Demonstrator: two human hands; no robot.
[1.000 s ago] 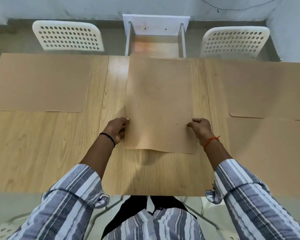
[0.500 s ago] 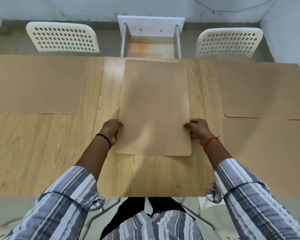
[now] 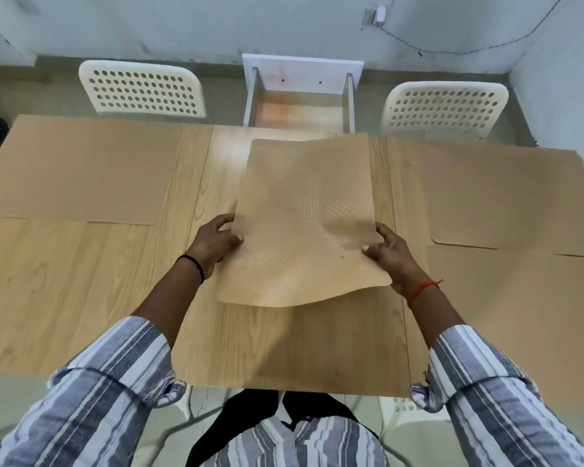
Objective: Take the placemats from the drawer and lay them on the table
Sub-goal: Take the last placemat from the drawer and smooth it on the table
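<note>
A tan placemat with a dotted texture hangs over the middle of the wooden table, lifted and bent, its near edge curling above the wood. My left hand pinches its left edge and my right hand pinches its right edge. Three more tan placemats lie flat: one at the far left, one at the far right, one at the near right. Beyond the table's far edge stands the white drawer, pulled open, with nothing visible inside.
Two white perforated chairs stand behind the table, one at the left and one at the right. Grey walls close the room at the back and right. A cable runs along the back wall.
The middle placemat lay flat half a second ago; now both hands have gripped its sides and lifted it, so it bends and its near edge is off the table.
</note>
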